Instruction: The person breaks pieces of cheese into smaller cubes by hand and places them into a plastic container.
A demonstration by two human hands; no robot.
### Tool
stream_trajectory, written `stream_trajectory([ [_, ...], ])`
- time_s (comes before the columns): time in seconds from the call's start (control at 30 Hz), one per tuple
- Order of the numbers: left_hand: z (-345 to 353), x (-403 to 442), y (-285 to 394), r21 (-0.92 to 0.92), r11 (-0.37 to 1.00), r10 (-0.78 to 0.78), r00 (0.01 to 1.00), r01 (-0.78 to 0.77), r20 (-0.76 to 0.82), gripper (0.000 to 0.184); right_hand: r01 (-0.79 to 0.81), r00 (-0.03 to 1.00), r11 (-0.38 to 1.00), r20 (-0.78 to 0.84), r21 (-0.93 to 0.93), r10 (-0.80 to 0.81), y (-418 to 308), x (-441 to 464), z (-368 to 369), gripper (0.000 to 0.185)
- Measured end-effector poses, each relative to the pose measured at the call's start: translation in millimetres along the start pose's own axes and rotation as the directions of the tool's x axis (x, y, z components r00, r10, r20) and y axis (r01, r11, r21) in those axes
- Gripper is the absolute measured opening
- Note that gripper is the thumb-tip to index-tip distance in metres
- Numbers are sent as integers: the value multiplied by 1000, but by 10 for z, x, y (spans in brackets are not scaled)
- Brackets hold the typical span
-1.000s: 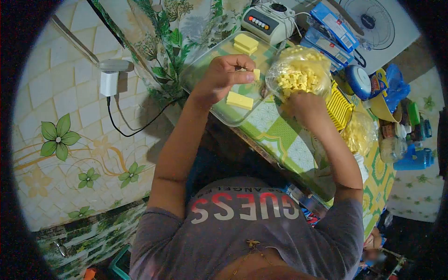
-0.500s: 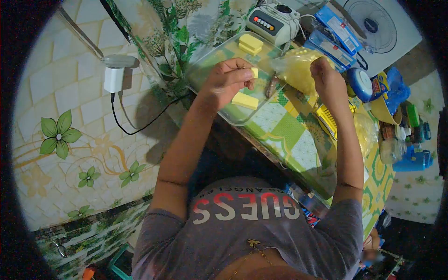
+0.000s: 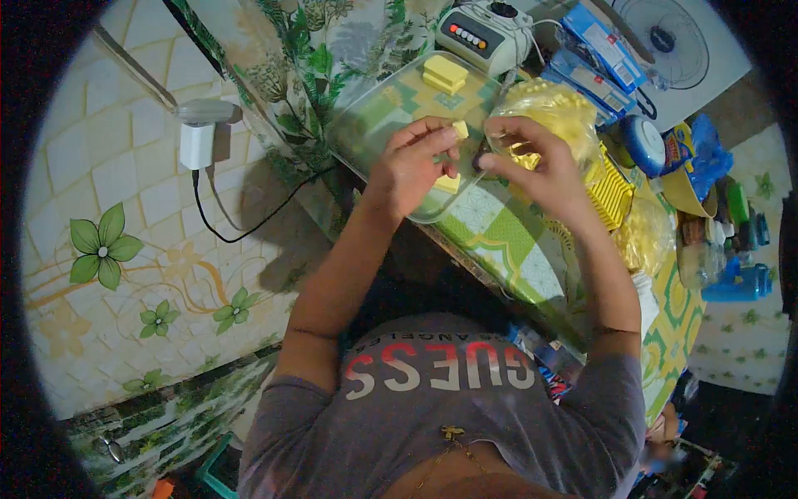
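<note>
My left hand (image 3: 411,170) is closed in a pinch on a small yellow block (image 3: 460,130), held above a clear plastic container (image 3: 395,100). A stack of yellow blocks (image 3: 445,73) lies at the container's far end. Another yellow block (image 3: 449,183) rests at its near end, partly hidden by my left hand. My right hand (image 3: 540,162) is just right of the held block, not touching it. Its thumb and forefinger are apart, and I see nothing between them. Behind this hand sits a clear plastic bag of yellow pieces (image 3: 557,108).
A yellow slatted plastic piece (image 3: 609,193) and another clear bag (image 3: 644,237) lie to the right. At the back are an appliance base with buttons (image 3: 478,37), blue packs (image 3: 603,50) and a fan (image 3: 662,39). A patterned cloth (image 3: 507,241) covers the table.
My right hand has moved left from over the bag toward my left hand, and its closed fingers have spread. My left hand has shifted slightly right, still pinching the yellow block.
</note>
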State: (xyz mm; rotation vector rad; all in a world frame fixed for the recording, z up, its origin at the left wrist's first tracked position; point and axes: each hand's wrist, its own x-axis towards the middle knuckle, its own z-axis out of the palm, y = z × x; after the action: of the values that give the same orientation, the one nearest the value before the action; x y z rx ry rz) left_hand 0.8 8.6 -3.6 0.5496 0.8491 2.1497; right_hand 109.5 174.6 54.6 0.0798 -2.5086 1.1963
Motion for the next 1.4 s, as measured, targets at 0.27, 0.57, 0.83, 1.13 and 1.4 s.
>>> stream_trajectory([
  [0.27, 1, -78, -35, -30, 999, -24, 1000, 23, -14, 15, 236, 968, 971, -84, -21, -237, -93, 141, 255, 27],
  [0.57, -28, -100, 129, 209, 978, 14, 998, 0, -65, 14, 205, 977, 978, 51, 28, -207, -134, 178, 172, 24],
  [0.83, 45, -137, 105, 283, 958, 77, 991, -42, -113, 15, -33, 998, 940, 57, 339, 14, -7, 155, 210, 26],
  [1.13, 156, -196, 152, 564, 819, 182, 980, -108, -78, 8, -55, 997, 880, 79, 472, 20, -62, 122, 229, 22],
  [1.4, 89, -216, 109, 475, 862, 216, 976, -178, -26, 9, -95, 992, 874, 118, 477, 43, -56, 104, 227, 22],
])
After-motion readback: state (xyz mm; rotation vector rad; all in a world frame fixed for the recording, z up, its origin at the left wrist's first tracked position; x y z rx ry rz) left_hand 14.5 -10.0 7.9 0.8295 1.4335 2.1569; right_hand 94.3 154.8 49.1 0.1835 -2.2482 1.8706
